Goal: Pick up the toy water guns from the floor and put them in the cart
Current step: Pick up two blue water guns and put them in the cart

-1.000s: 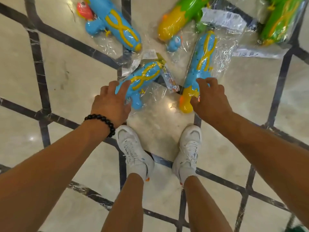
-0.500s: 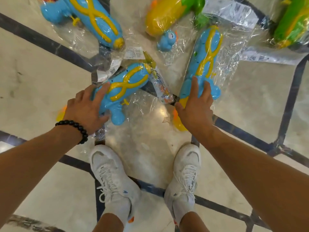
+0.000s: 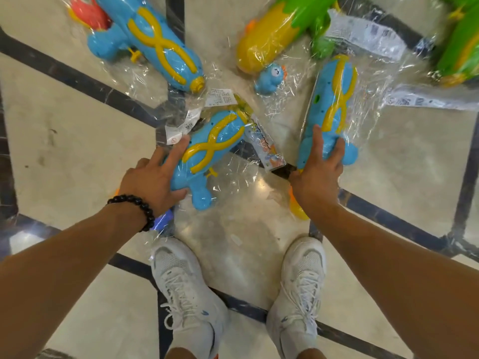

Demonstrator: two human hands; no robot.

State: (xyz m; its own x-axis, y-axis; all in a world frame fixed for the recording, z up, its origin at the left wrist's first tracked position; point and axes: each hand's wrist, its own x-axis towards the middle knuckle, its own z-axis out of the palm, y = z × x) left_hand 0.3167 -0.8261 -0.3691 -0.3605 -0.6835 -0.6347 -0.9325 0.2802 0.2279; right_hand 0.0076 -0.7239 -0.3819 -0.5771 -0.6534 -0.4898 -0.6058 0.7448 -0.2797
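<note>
At ten o'clock lay a blue plastic water gun with a yellow crossed band, sealed in a clear bag, its long axis running from eleven down to four, yellow nozzle toward the middle. The left hand, a black bead bracelet at its wrist, clasped a second blue and yellow water gun in clear wrap near the centre; fingers lay over its upper flank and the thumb under its rear, the barrel pointing to one o'clock beyond the grip. Bare pale marble floor with dark inlaid lines spread open toward nine o'clock. At twelve lay a yellow and green bagged water gun, slanting toward one. The right hand gripped a third blue and yellow bagged water gun around its lower body; its length ran up toward twelve, ahead of the fingers. Another green bagged water gun sat at two. White laced sneakers stood at six o'clock.
</note>
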